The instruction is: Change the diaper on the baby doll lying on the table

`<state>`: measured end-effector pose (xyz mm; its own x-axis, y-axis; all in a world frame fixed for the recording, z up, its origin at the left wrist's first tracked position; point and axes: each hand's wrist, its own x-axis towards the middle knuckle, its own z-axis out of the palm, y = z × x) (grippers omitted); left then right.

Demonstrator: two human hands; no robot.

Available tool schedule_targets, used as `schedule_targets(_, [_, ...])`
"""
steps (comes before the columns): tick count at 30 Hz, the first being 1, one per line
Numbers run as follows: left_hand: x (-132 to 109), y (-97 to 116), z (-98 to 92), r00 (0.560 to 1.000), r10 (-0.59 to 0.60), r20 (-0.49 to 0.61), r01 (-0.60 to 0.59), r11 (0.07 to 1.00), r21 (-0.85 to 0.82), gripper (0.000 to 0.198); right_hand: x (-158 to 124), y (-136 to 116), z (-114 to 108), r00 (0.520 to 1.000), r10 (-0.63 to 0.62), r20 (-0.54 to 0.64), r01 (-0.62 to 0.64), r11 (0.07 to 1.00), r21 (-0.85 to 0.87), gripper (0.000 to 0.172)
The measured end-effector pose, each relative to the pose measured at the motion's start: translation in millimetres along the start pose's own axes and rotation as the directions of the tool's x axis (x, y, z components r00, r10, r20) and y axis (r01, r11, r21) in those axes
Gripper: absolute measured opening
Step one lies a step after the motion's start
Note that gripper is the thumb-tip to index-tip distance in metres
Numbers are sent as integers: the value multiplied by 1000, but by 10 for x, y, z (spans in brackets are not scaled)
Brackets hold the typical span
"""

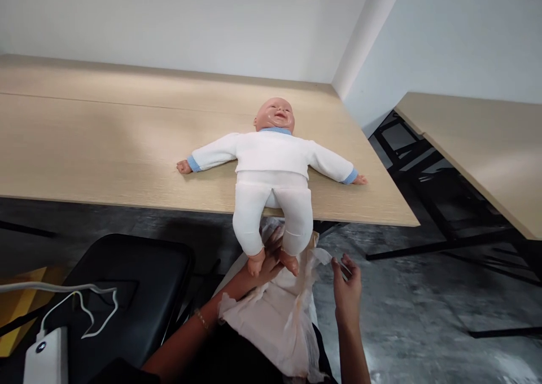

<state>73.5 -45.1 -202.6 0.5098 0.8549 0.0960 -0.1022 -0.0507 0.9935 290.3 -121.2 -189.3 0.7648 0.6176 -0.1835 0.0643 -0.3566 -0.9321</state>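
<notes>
A baby doll in a white long-sleeved top and white leggings lies on its back on a light wooden table, with its arms spread. Its legs stick out past the table's near edge. My left hand grips the doll's ankles and lifts them. Beneath the doll's raised legs, a white disposable diaper hangs over the edge, partly hiding the doll's bottom. My right hand is raised beside it, with the diaper's side tab reaching between thumb and fingers.
A black padded seat stands at lower left, with a white power bank and white cable on it. A second wooden table on black metal legs stands at right, above a grey concrete floor.
</notes>
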Motion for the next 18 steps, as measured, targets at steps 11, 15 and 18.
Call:
schedule_targets(11, [-397,-182,-666,982,-57,-179,115,936,333,46,-405,195,-195,921,274,279,-243,960,-141,81])
schedule_targets(15, [-395,-183,-795,880,-179,-440,117,979,-165,32,-561,61,22,881,243,407,-249,968,-39,77])
schedule_targets(18, [-269,-6,-784,913,-280,-296,96,854,-512,56,-633,-51,139,908,197,369,-203,979,-23,72])
